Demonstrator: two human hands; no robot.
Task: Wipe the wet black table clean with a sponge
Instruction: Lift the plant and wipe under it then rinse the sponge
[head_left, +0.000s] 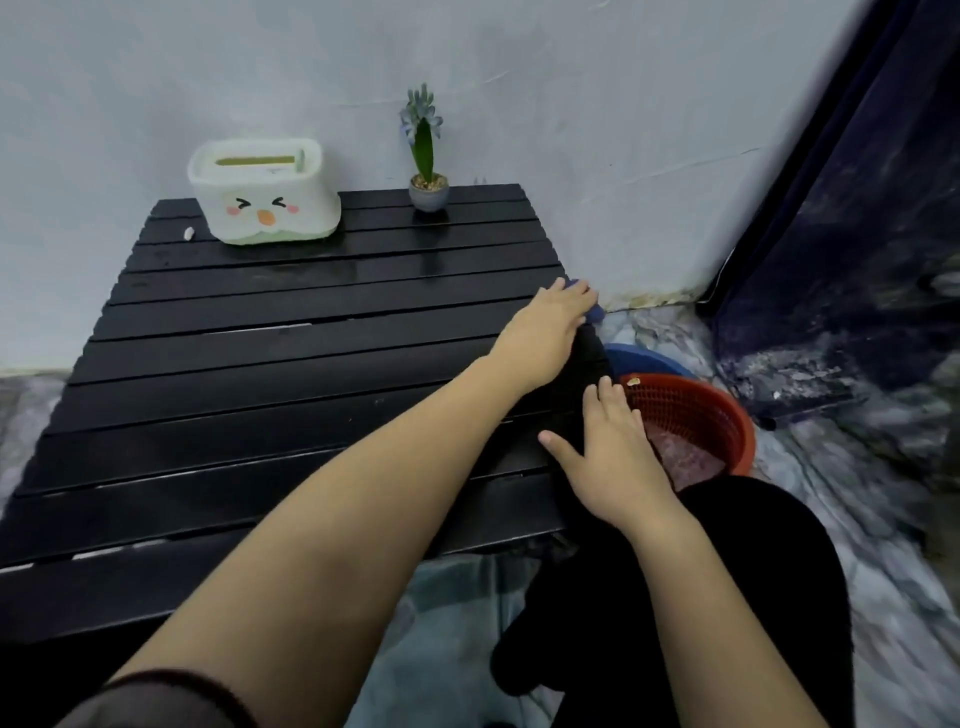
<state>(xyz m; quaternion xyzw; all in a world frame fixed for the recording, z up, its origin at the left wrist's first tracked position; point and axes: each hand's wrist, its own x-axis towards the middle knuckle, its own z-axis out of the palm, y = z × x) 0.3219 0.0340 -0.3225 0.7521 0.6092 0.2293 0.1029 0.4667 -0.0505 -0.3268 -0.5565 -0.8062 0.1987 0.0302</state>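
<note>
The black slatted table (270, 364) fills the left and middle of the head view, with wet sheen on its far slats. My left hand (550, 322) reaches across to the table's right edge and presses down on a blue sponge (595, 312), of which only small blue bits show past my fingers. My right hand (608, 457) lies flat with fingers spread on the table's right edge, nearer to me, and holds nothing.
A white tissue box with a cartoon face (265, 195) and a small potted plant (427, 176) stand at the table's far edge by the wall. A red basket (727, 415) and a blue basin (644, 358) sit on the floor right of the table. My knee (727, 571) is beside them.
</note>
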